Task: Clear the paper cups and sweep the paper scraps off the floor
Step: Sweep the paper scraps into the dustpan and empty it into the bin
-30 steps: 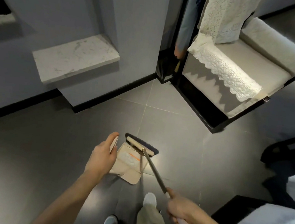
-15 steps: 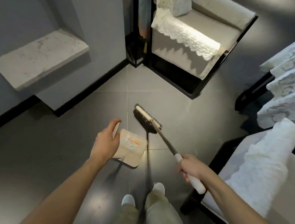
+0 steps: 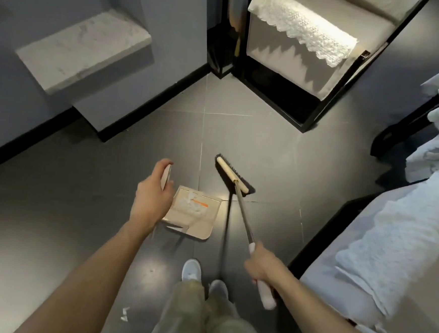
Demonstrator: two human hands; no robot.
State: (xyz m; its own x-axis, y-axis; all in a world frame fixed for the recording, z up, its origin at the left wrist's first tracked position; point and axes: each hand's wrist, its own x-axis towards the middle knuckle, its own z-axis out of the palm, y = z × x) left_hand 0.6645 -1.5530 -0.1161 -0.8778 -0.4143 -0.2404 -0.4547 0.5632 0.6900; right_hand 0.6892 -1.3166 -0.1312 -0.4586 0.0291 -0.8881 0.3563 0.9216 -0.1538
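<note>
Head camera, looking down: on my feed a person stands on a grey tiled floor [image 3: 279, 155] with a dustpan in one hand and a broom in the other. The left hand [image 3: 152, 200] has its fingers and thumb curled round the upright pale handle of the beige dustpan [image 3: 203, 230], which sits low over the tiles just ahead of the person's pale shoes [image 3: 192, 269]. I cannot tell whether the pan rests on the floor or hangs just above it. White paper scraps [image 3: 191, 208] lie heaped in the pan beside a thin orange strip [image 3: 201, 204]. A few more white bits of paper [image 3: 124, 314] lie on the floor near the bottom of the frame, beside the left forearm.

The right hand [image 3: 263, 267] is closed in a fist round the broom's handle, where the metal shaft [image 3: 243, 218] meets the white grip [image 3: 266, 297]; the grip's end sticks out below the fist. The broom head [image 3: 234, 175], a cream bar with dark bristles, is just right of the pan and apart from it. Whether the bristles touch the tiles I cannot tell.

A marble ledge [image 3: 83, 50] juts from the grey wall at upper left. A black-framed chair draped with lace [image 3: 302, 31] stands at top. A cushioned seat with white cloths [image 3: 389, 258] fills the right edge.
</note>
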